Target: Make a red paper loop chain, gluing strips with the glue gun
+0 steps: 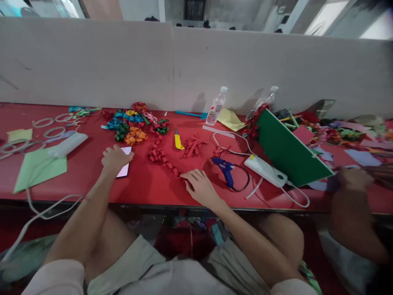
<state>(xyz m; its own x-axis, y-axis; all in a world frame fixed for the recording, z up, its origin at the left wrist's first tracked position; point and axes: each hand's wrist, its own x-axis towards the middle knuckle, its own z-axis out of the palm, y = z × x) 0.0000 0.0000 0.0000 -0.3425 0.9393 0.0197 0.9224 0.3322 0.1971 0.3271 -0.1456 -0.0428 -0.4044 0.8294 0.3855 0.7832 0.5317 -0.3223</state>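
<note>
My left hand (pixel 114 159) lies over the left side of a phone (pixel 123 169) with a lit pale screen; its fingers are spread and the thumb reaches across the screen. My right hand (pixel 201 188) rests on the table with fingers stretched out and thumb apart. Its fingertips touch the lower end of a red folded-paper chain (pixel 157 155). Between the chain and a heap of red paper strips (pixel 194 146) lies a yellow utility knife (pixel 178 140). A blue glue gun (pixel 225 170) lies right of my right hand. Colourful paper chains (pixel 130 126) are bunched beyond the phone.
A white power strip (pixel 266 170) with cables lies to the right, near a tilted green board (pixel 287 149). Water bottles (pixel 216 107) stand by the partition (pixel 107 65). Green paper (pixel 39 170) lies at left. A co-worker's hand (pixel 356 179) is at far right.
</note>
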